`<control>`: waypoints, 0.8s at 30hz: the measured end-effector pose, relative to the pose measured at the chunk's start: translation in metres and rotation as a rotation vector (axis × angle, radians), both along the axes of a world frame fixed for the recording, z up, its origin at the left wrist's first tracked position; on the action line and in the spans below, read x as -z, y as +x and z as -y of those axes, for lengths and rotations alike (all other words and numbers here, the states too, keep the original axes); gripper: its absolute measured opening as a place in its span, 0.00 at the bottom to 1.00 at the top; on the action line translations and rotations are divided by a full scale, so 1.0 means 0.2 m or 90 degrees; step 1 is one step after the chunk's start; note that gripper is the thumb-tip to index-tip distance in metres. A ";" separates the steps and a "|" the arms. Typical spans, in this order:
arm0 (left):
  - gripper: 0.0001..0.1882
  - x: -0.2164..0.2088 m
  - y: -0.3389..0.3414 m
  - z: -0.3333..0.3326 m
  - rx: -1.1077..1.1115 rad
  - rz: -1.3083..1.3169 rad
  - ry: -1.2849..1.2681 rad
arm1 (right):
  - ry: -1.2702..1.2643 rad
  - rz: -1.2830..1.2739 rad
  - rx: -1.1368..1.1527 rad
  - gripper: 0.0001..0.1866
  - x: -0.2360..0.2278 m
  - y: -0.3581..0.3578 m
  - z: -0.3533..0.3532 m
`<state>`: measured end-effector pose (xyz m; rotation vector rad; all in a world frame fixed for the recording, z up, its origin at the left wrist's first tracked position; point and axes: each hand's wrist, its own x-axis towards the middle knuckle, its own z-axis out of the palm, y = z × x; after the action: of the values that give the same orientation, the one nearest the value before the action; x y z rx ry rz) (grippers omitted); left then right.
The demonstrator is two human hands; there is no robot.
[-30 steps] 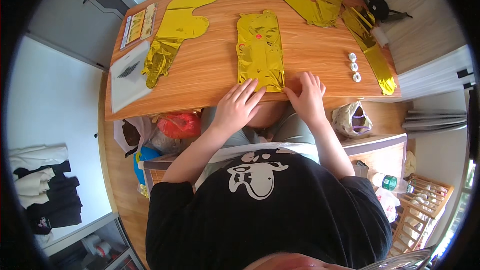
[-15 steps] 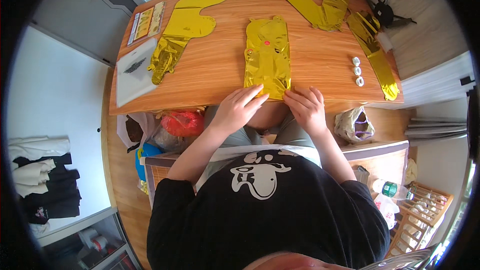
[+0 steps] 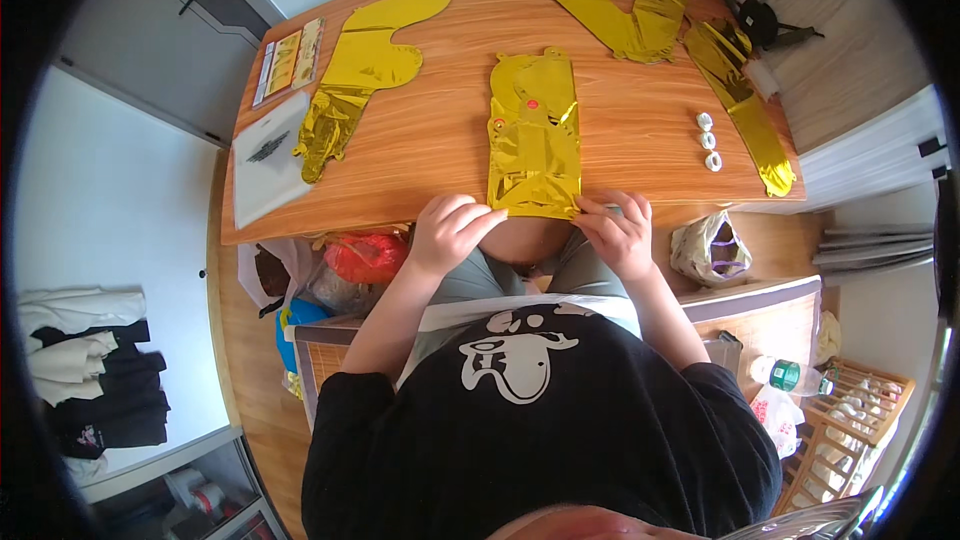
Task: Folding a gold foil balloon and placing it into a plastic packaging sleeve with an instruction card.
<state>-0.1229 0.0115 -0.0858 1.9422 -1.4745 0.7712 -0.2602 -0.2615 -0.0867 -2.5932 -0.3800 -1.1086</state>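
A flat gold foil balloon [image 3: 534, 135] with small red dots lies on the wooden table [image 3: 440, 130], its near end at the table's front edge. My left hand [image 3: 448, 230] pinches the near left corner of that foil. My right hand [image 3: 620, 232] grips the near right corner. Both hands sit at the table's edge above my lap.
Other gold foil balloons lie at the left [image 3: 355, 80], far right [image 3: 615, 5] and right [image 3: 745, 105]. Three small white pieces [image 3: 708, 140] sit right of the centre foil. A white sheet [image 3: 268, 155] and printed card [image 3: 287, 58] are left. Bags [image 3: 362, 255] stand under the table.
Both hands have slid back from lying flat on the foil's lower end to its near corners at the table edge, fingers curling onto them. The view shifted slightly.
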 end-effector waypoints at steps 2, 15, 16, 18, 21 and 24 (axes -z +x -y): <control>0.12 -0.01 -0.02 -0.01 -0.063 0.058 -0.005 | -0.007 0.011 0.015 0.11 0.00 -0.01 0.00; 0.18 0.02 -0.02 -0.09 -0.017 0.066 -0.003 | 0.004 -0.038 -0.018 0.14 0.01 -0.03 0.03; 0.24 0.04 -0.02 -0.11 -0.033 0.035 -0.001 | 0.018 -0.053 -0.034 0.17 0.02 -0.03 0.04; 0.29 -0.01 -0.03 -0.10 -0.048 0.003 0.001 | 0.036 -0.087 -0.045 0.22 -0.01 -0.05 0.05; 0.41 -0.12 -0.04 -0.04 -0.137 -0.075 0.118 | 0.050 -0.139 -0.026 0.36 -0.10 -0.03 0.03; 0.53 -0.15 -0.02 0.02 -0.175 -0.146 0.187 | 0.022 -0.196 0.013 0.48 -0.18 0.05 0.00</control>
<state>-0.1266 0.0066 -0.0563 2.4003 -1.2522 0.4408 -0.2507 -0.2618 -0.0497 -2.6838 -0.2619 -0.6975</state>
